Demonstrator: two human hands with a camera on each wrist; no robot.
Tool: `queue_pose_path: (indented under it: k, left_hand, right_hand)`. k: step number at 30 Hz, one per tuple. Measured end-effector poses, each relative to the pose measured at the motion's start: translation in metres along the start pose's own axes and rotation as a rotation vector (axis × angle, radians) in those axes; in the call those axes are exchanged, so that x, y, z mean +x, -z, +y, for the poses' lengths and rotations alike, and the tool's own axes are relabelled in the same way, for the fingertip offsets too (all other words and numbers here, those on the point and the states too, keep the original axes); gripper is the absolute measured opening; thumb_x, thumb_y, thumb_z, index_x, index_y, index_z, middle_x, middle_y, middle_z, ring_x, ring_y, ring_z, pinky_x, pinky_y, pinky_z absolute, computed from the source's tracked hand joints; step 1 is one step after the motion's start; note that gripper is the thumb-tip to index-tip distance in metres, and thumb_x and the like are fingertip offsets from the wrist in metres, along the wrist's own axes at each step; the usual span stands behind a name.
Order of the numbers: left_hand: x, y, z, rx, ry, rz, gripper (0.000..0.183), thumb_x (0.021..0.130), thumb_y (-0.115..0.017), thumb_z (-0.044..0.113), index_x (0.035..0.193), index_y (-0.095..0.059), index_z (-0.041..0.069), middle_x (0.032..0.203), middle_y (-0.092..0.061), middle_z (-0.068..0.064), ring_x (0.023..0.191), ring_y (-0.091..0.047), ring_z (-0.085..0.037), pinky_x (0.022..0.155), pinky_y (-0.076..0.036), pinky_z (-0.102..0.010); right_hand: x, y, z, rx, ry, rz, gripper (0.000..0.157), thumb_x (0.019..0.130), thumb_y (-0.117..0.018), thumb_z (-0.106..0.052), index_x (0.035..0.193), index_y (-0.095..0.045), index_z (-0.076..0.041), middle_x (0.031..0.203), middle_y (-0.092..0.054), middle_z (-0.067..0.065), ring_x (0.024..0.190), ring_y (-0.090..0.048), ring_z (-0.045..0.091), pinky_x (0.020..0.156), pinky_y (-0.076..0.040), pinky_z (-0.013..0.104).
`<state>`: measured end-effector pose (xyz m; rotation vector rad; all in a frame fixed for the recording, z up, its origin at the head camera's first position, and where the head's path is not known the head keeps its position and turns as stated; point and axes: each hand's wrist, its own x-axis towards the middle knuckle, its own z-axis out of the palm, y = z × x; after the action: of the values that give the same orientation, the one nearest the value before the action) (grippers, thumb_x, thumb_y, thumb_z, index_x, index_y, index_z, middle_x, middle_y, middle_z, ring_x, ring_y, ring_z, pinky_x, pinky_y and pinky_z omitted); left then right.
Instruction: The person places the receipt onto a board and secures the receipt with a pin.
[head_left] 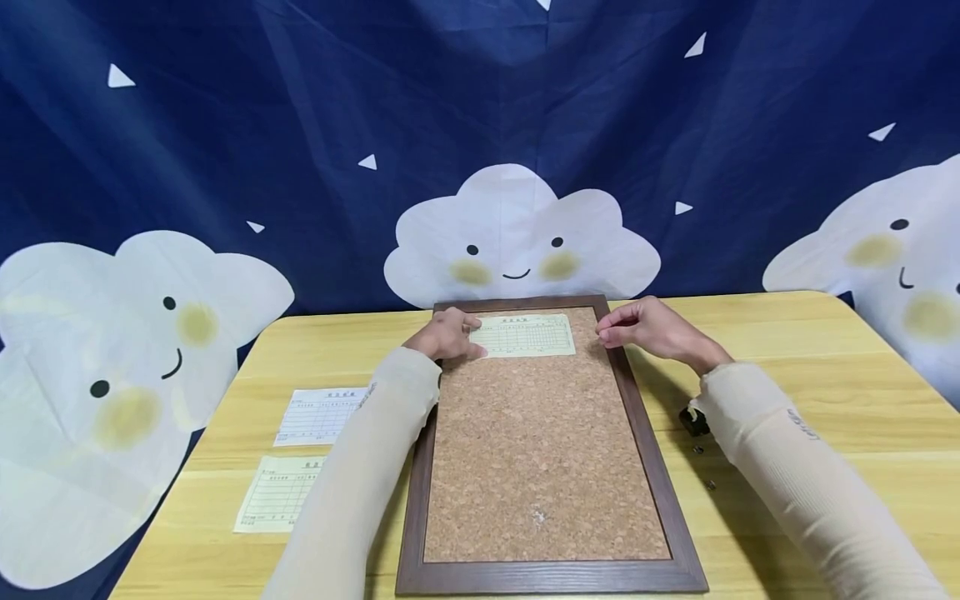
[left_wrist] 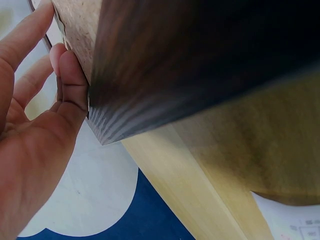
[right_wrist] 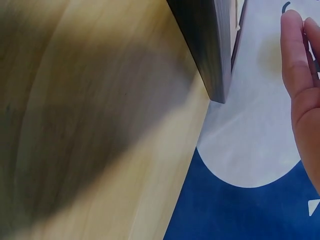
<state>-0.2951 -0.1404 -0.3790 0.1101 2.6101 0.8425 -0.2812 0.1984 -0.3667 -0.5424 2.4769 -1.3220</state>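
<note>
A framed corkboard (head_left: 540, 450) lies on the table with a pale yellow printed form (head_left: 522, 337) near its far end. My left hand (head_left: 448, 335) rests at the form's left end, with spread fingers touching the paper and the board's frame. In the left wrist view, the left thumb (left_wrist: 73, 82) is right at the frame's inner edge. My right hand (head_left: 648, 333) hovers by the board's right frame side, beyond the form's right end. Its thumb and index fingertips meet; whether something small sits between them I cannot tell.
A white form (head_left: 318, 415) and another yellow form (head_left: 273, 496) lie left of the board, partly behind the left sleeve. On the right are a small black object (head_left: 693, 422) and small dark bits (head_left: 698, 450). A blue cloud-patterned cloth (head_left: 322, 167) hangs behind the table.
</note>
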Motion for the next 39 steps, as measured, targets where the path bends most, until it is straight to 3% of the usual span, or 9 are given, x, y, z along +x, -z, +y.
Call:
queue_pose_path:
  k: [7, 13, 22, 39]
  left_hand:
    - [0.001, -0.001, 0.000, -0.013, 0.012, 0.005, 0.061, 0.088, -0.079, 0.019, 0.144, -0.054, 0.012, 0.143, -0.054, -0.016, 0.132, -0.049, -0.030, 0.104, -0.045, -0.041]
    - [0.000, -0.001, -0.001, -0.009, 0.000, 0.000, 0.061, 0.089, -0.078, 0.019, 0.145, -0.054, 0.012, 0.145, -0.052, -0.015, 0.133, -0.049, -0.030, 0.104, -0.045, -0.041]
    - [-0.001, -0.001, -0.001, -0.015, -0.020, -0.008, 0.061, 0.090, -0.077, 0.019, 0.145, -0.053, 0.011, 0.146, -0.050, -0.017, 0.135, -0.047, -0.030, 0.106, -0.043, -0.041]
    - [-0.001, 0.000, -0.001, -0.026, -0.015, -0.014, 0.060, 0.090, -0.077, 0.018, 0.145, -0.053, 0.011, 0.147, -0.050, -0.016, 0.135, -0.046, -0.029, 0.103, -0.046, -0.041]
  right_hand:
    - [0.005, -0.003, -0.003, 0.091, 0.021, -0.014, 0.023, 0.095, -0.065, 0.002, 0.110, -0.064, 0.018, 0.105, -0.071, 0.025, 0.089, -0.072, 0.022, 0.083, -0.056, 0.028]
    - [0.012, -0.005, -0.006, 0.079, 0.026, -0.015, 0.020, 0.096, -0.063, 0.002, 0.109, -0.065, 0.016, 0.105, -0.070, 0.026, 0.092, -0.072, 0.028, 0.084, -0.057, 0.034]
    - [0.020, -0.011, -0.011, 0.120, 0.016, -0.006, 0.018, 0.095, -0.062, 0.005, 0.108, -0.064, 0.018, 0.104, -0.070, 0.026, 0.089, -0.071, 0.022, 0.084, -0.057, 0.036]
    - [0.033, -0.017, -0.017, 0.062, 0.046, 0.004, 0.016, 0.096, -0.064, -0.001, 0.104, -0.067, 0.013, 0.091, -0.072, 0.019, 0.080, -0.070, 0.019, 0.078, -0.057, 0.030]
